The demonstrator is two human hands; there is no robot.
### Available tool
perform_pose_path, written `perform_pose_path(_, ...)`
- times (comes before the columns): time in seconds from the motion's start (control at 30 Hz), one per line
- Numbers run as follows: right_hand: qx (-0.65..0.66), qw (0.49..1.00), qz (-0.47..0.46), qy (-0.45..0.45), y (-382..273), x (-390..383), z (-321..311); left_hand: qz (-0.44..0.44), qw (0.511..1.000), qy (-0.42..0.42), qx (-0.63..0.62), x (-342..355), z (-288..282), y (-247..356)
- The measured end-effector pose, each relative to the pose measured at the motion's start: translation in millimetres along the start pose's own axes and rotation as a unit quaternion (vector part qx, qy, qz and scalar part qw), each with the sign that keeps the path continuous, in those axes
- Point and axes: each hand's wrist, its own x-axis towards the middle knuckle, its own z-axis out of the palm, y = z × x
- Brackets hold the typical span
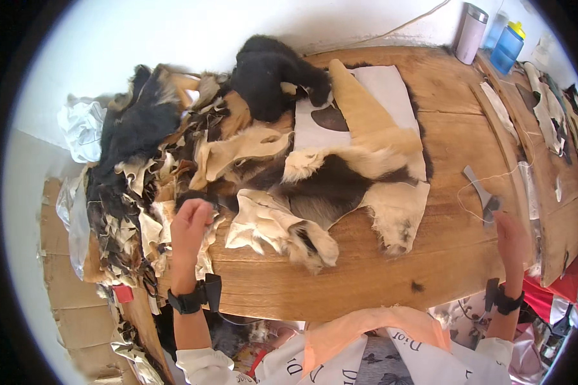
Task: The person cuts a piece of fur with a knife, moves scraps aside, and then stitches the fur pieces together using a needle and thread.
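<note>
My left hand (191,224) is closed, held up at the left beside a heap of fur scraps (141,224). A small dark fur tuft shows just beyond its knuckles; whether the fingers hold it is hidden. My right hand (511,236) is over the table's right part with its fingers drawn together. Its fingertips are at the dark, broad end of a grey flat-bladed tool (476,181). A thin pale thread (460,200) loops around this tool and runs near the fingertips; what they pinch is too small to make out. Between the hands lie pieced black, brown and cream fur hides (327,189).
The wooden table (392,282) carries a white sheet (392,90) with a tan hide strip (363,109), and a black fur piece (263,74). A pink tumbler (471,33) and blue bottle (508,49) stand far right. Scissors (149,281) lie near the left edge.
</note>
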Motion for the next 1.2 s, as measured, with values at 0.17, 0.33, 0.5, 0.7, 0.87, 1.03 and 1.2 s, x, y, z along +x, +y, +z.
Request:
perform_pose_path(0.17, 0.008, 1.0, -0.018, 0.005, -20.3, 14.2, 5.3, 0.231, 0.938, -0.171, 0.192, -6.1, 72.2, 60.1)
perform_pose_path(0.33, 0.018, 0.998, -0.061, 0.018, -22.6, 14.3, 3.3, 0.44, 0.845, -0.14, 0.271, 31.2, 130.9, 64.3)
perform_pose_path(0.5, 0.01, 0.999, -0.034, 0.01, -5.4, -3.2, 0.0, 0.534, 0.753, -0.063, 0.379, 86.8, 154.0, 53.0)
perform_pose_path(0.7, 0.021, 1.0, 0.009, 0.0, 4.8, -11.6, -2.7, 0.235, 0.939, -0.172, 0.185, 106.4, 114.6, 84.0)
perform_pose_path(0.87, -0.002, 1.0, 0.0, 0.002, 15.0, -14.7, 6.4, 0.091, 0.987, 0.008, -0.133, 108.3, 37.9, 75.6)
perform_pose_path(1.03, 0.016, 1.0, -0.025, 0.0, 21.0, -12.7, 14.3, 0.009, 0.989, 0.13, -0.063, 112.7, -40.7, -3.4)
perform_pose_path(1.2, 0.006, 0.999, -0.038, -0.019, 14.1, -0.5, 16.5, 0.013, 0.989, 0.124, -0.085, 88.4, -71.1, -63.1)
